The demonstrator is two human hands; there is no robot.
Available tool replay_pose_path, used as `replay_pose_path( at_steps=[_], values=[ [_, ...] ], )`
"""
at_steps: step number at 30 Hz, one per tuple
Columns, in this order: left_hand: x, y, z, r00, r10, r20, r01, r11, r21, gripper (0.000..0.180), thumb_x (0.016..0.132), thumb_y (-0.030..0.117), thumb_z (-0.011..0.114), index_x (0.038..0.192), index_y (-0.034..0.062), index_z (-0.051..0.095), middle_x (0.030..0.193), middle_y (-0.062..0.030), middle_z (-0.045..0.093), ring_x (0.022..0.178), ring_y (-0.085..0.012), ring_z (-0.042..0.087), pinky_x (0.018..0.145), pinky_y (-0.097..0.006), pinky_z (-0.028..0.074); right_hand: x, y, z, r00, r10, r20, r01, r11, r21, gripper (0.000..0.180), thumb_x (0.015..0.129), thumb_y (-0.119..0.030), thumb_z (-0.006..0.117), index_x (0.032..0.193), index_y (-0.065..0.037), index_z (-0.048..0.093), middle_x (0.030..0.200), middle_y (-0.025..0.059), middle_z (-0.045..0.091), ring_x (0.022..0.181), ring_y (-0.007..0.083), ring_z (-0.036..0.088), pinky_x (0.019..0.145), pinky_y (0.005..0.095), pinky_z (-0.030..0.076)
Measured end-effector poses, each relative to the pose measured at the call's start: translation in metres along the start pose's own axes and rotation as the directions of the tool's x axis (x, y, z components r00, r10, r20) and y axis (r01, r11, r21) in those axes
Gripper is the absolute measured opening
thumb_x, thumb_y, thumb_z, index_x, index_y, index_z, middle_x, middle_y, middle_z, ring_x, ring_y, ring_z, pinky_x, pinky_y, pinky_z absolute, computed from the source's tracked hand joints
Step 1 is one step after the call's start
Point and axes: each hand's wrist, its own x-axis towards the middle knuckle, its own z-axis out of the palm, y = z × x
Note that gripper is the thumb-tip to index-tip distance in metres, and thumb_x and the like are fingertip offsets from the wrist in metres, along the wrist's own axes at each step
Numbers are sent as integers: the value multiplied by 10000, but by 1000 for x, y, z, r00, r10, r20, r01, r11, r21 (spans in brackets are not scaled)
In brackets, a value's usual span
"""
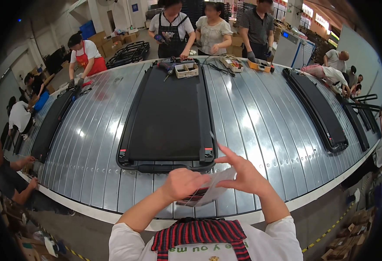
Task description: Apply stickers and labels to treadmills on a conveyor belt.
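Both hands (212, 178) on clear bag (208, 191)

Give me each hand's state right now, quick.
Left hand: closed on the clear plastic sheet.
Right hand: fingers pinching the same sheet's upper edge.

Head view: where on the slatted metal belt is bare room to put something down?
Bare slats lie between the flat black treadmill and the next black treadmill, and left of it. Crowded: far edge with small parts trays.
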Motion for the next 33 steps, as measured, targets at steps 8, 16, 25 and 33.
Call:
replay_pose_path(
  at_steps=[8, 16, 25, 33],
  values=[
    [0, 9, -19, 998, -58, 27, 61, 993, -100, 394, 614, 147, 703, 963, 49, 549, 794, -49, 596, 649, -192, 591, 545, -267, 478, 7, -19, 43, 987, -49, 154, 89, 960, -265, 647, 681, -57, 655, 1244, -122, 345, 828, 63, 623, 723, 281, 567, 622, 366, 456],
    [-55, 8, -52, 621, -660, 423, 776, 442, -450, 754, 651, 249, 737, 1263, 83, 329, 1121, -127, 537, 1004, -230, 536, 844, -323, 424, 12, -25, 55, 984, -175, -32, 168, 974, -151, 592, 685, -27, 655, 1212, -84, 392, 746, 24, 634, 675, 225, 590, 588, 312, 455],
    [-101, -30, -79, 28, -516, 856, 993, -81, -82, 281, 767, 225, 626, 995, 62, 607, 783, -41, 638, 679, -88, 571, 641, -259, 465, 21, 35, 61, 989, 139, -42, -108, 899, 425, 443, 724, -133, 663, 1124, -51, 491, 766, 36, 599, 683, 116, 551, 635, 252, 455],
    [-183, -125, 30, -65, -599, 798, 761, 488, 428, 159, 757, 211, 563, 826, 84, 628, 718, -72, 616, 701, -185, 590, 620, -309, 446, 40, 248, 52, 632, 773, 53, -603, 448, 660, 130, 747, -176, 628, 758, -58, 575, 706, -13, 540, 652, 72, 474, 621, 210, 384]
  ],
)
